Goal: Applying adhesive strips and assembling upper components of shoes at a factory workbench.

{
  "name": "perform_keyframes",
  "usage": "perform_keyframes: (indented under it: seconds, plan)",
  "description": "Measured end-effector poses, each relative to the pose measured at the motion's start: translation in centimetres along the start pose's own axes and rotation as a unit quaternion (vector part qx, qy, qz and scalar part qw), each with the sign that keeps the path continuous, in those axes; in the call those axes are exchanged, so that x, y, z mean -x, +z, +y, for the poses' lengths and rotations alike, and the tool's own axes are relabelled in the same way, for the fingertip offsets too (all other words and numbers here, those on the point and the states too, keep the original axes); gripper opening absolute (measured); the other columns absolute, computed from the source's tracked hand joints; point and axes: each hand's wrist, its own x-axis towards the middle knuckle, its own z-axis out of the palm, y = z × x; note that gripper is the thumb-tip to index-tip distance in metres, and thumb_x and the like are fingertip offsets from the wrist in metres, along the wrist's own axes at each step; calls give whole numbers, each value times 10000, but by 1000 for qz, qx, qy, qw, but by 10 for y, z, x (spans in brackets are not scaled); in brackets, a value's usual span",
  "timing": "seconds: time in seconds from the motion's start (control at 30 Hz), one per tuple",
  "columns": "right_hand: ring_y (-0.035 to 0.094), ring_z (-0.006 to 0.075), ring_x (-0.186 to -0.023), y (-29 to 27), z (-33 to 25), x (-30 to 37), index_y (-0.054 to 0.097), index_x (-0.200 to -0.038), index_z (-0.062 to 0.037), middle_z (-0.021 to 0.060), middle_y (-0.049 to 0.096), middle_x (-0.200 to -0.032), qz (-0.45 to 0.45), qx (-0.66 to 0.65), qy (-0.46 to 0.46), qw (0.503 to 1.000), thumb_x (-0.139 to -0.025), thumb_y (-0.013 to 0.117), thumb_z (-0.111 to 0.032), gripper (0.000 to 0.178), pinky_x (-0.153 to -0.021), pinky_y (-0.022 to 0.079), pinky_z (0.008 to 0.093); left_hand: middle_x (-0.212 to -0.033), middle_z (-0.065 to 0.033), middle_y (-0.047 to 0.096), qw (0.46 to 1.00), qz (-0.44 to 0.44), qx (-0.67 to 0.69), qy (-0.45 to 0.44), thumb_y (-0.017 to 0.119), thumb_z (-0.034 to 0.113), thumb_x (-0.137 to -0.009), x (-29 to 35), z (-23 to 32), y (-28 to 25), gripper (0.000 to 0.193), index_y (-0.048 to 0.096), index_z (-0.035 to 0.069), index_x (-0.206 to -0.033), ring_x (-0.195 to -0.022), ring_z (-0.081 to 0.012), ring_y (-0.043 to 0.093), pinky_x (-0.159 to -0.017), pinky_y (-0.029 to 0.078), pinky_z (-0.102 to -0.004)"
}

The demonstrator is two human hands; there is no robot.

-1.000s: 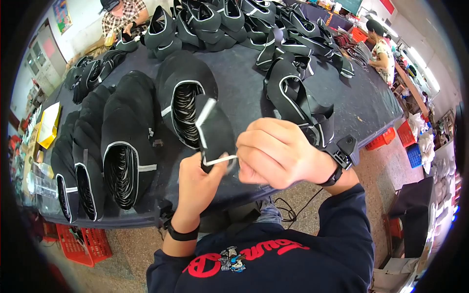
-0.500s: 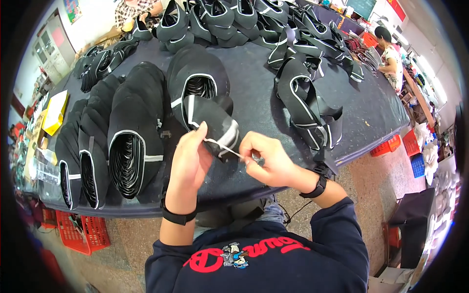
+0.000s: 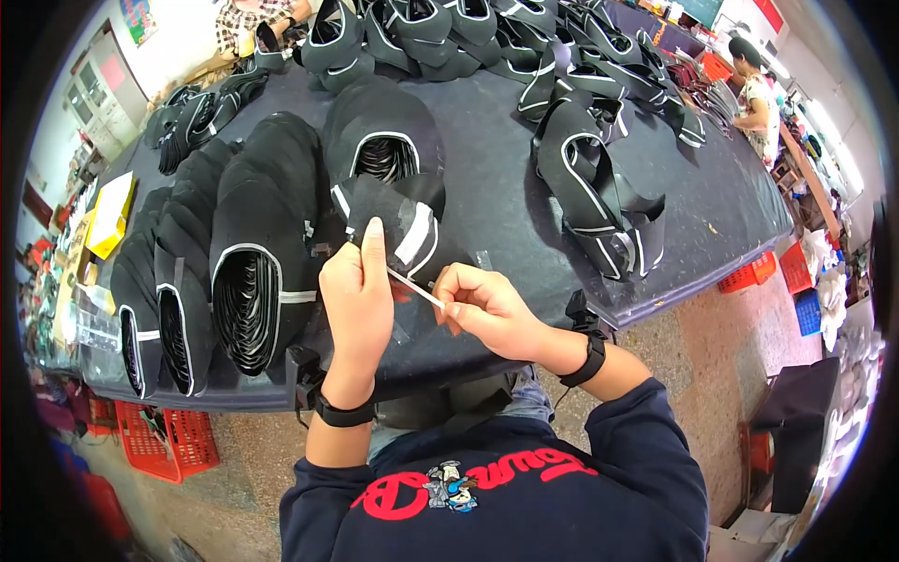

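Between my hands a narrow white strip (image 3: 418,289) is pulled taut, slanting down to the right. My left hand (image 3: 361,298) pinches its upper end, thumb pointing up. The fingers of my right hand (image 3: 489,311) are closed on the lower end. Just beyond them lies a black fabric piece (image 3: 382,212), shaped like a shoe upper, with white edging and a whitish patch. Whether the strip is joined to that piece, I cannot tell. Behind it sits a nested stack of black uppers (image 3: 389,117) with a white-edged opening.
More nested black stacks (image 3: 267,192) stand to the left. A looser cluster of uppers (image 3: 585,183) lies to the right, and a large heap (image 3: 426,37) at the back. Red baskets (image 3: 169,440) sit below the dark table (image 3: 487,169). Two other people are at the far side.
The white-patched black piece has shifted from against my right hand to lying farther left, away from it. Both hands have come slightly nearer to me, still holding the strip.
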Motion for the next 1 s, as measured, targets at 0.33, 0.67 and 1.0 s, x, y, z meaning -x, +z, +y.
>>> perform_keyframes:
  seconds: [0.33, 0.67, 1.0]
  plan:
    - [517, 67, -651, -11, -10, -1, 511, -879, -17, 27, 563, -783, 16, 198, -138, 970, -849, 548, -15, 47, -571, 421, 233, -482, -11, 496, 999, 35, 32, 14, 583, 230, -975, -2, -10, 7, 478, 467, 45, -550, -416, -55, 455, -390, 355, -235]
    - [543, 283, -635, -4, -36, -18, 493, -798, -38, 91, 516, -749, 82, 480, -351, 800, -643, 668, 6, 238, -570, 452, 366, -597, 61, 420, 993, 68, -66, 76, 553, 155, -986, 5, -12, 8, 362, 504, 0, -662, -578, -32, 332, -476, 263, -270]
    - [593, 350, -963, -16, -33, -19, 563, -1050, 10, 162, 584, -1039, 94, 403, -376, 829, -816, 640, -37, 251, -832, 507, 410, -1217, -133, 599, 854, -192, 466, -126, 448, 385, -1006, 15, 13, -19, 492, 501, -29, -1268, -1107, -261, 593, -989, 446, -384]
